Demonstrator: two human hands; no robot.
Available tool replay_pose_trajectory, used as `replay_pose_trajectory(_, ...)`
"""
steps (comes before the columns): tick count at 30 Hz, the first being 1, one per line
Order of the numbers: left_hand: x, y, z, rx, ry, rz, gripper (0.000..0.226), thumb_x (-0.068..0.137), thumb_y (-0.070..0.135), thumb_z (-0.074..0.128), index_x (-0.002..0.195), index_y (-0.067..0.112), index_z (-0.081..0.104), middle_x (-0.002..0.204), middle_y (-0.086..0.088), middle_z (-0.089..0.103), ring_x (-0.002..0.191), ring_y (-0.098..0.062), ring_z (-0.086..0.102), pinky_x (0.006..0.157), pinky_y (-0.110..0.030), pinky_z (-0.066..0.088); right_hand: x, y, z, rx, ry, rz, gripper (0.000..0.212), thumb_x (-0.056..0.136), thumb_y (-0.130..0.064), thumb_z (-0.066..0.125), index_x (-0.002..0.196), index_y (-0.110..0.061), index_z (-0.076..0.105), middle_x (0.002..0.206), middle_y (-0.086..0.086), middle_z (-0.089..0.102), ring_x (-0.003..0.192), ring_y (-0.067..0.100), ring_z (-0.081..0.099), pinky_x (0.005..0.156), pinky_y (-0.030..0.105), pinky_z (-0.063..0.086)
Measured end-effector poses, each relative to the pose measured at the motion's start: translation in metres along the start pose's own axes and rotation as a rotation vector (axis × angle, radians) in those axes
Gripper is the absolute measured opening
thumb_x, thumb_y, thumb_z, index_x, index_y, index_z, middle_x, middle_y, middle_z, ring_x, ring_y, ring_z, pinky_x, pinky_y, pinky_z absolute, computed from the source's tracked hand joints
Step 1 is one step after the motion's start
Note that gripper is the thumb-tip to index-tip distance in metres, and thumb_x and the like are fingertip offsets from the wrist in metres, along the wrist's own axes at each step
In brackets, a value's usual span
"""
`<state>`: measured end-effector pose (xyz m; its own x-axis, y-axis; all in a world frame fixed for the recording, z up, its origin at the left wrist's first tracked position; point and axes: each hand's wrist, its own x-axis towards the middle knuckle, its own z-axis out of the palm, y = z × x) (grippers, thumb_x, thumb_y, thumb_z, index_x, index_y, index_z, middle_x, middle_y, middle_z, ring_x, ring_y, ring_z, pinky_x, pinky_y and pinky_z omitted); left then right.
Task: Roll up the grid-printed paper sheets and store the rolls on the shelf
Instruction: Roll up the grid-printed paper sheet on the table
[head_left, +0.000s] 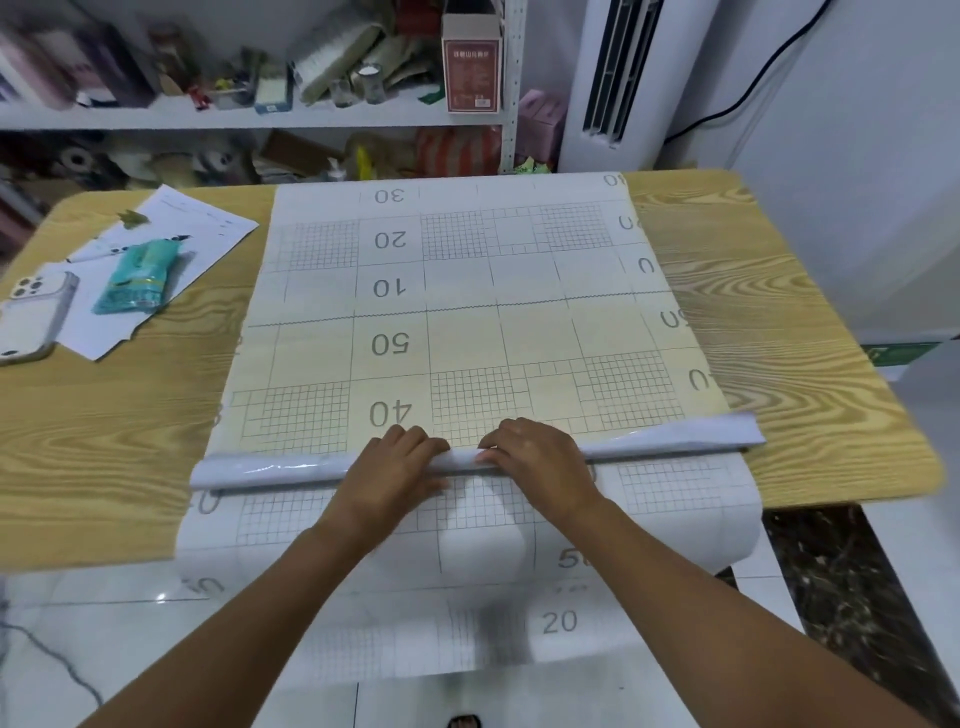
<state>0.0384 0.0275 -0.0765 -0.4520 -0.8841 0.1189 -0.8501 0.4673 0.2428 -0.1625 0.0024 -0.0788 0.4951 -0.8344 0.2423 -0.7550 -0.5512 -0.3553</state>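
A long grid-printed paper sheet (457, 312) with upside-down numbers lies flat along the wooden table (114, 415). Part of it is wound into a thin glossy roll (270, 470) that runs across the table near its front edge. My left hand (389, 467) and my right hand (540, 462) lie side by side on the middle of the roll, fingers curled over its top. More grid paper (467, 597) hangs below the roll over the table's front edge toward the floor. The white shelf (260, 117) stands behind the table, crowded with items.
On the table's left lie a phone (31, 317), a teal packet (140, 278), a marker and white papers (208, 228). A red-brown box (471, 67) stands on the shelf. A white air conditioner (618, 78) stands at the back right. A cable trails on the floor at the lower left.
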Motion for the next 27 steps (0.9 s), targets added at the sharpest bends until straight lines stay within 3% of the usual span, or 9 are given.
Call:
replay_pose_trajectory(4,-0.007,0.007,0.000,0.038,0.017,0.003,0.060,0.062,0.020,0.083,0.111,0.017,0.048,0.088,-0.005,0.062,0.071,-0.022,0.059,0.054,-0.029,0.047,0.001,-0.009,-0.003,0.166,-0.070,0.284,0.020,0.089,-0.033,0.059,0.102,-0.018,0.063,0.086,0.001,0.068,0.081,0.015,0.060,0.071,0.030,0.045)
replay_pose_trajectory(9,-0.005,0.007,0.000,0.048,0.057,0.004,0.045,0.059,0.013,0.085,0.097,0.014,0.062,0.079,-0.005,0.060,0.064,-0.021,0.058,0.045,-0.025,0.043,0.000,-0.012,0.001,0.264,-0.097,0.360,0.017,0.085,-0.034,0.064,0.086,-0.017,0.062,0.076,0.000,0.068,0.072,0.017,0.059,0.069,0.032,0.046)
replay_pose_trajectory(13,-0.008,0.004,0.006,0.078,0.089,0.031,0.034,0.060,0.013,0.084,0.091,0.011,0.069,0.074,-0.005,0.061,0.064,-0.023,0.057,0.053,-0.027,0.047,-0.004,-0.008,0.005,0.165,-0.096,0.223,0.017,0.084,-0.032,0.065,0.086,-0.015,0.066,0.088,-0.002,0.063,0.082,0.014,0.055,0.071,0.032,0.046)
replay_pose_trajectory(18,-0.010,0.003,0.010,0.085,0.109,0.021,0.031,0.060,0.010,0.084,0.088,0.011,0.069,0.072,-0.003,0.059,0.063,-0.021,0.055,0.054,-0.027,0.045,-0.019,0.004,0.005,-0.043,-0.076,0.088,0.030,0.064,-0.037,0.080,0.089,-0.022,0.074,0.098,0.001,0.063,0.086,0.022,0.056,0.070,0.033,0.044)
replay_pose_trajectory(22,-0.005,-0.001,0.008,0.069,0.080,-0.009,0.036,0.060,0.006,0.083,0.092,0.011,0.070,0.076,-0.004,0.059,0.065,-0.020,0.056,0.053,-0.028,0.044,-0.020,0.007,0.004,-0.056,-0.075,0.093,0.038,0.058,-0.031,0.086,0.092,-0.022,0.074,0.089,0.001,0.062,0.077,0.022,0.056,0.063,0.032,0.045)
replay_pose_trajectory(27,-0.002,-0.002,0.004,0.073,0.052,-0.023,0.037,0.065,0.010,0.081,0.099,0.012,0.068,0.077,-0.003,0.060,0.065,-0.020,0.057,0.052,-0.028,0.044,-0.015,0.010,0.003,0.014,-0.060,0.102,0.026,0.067,-0.027,0.081,0.087,-0.013,0.073,0.081,0.002,0.063,0.077,0.021,0.057,0.065,0.032,0.044)
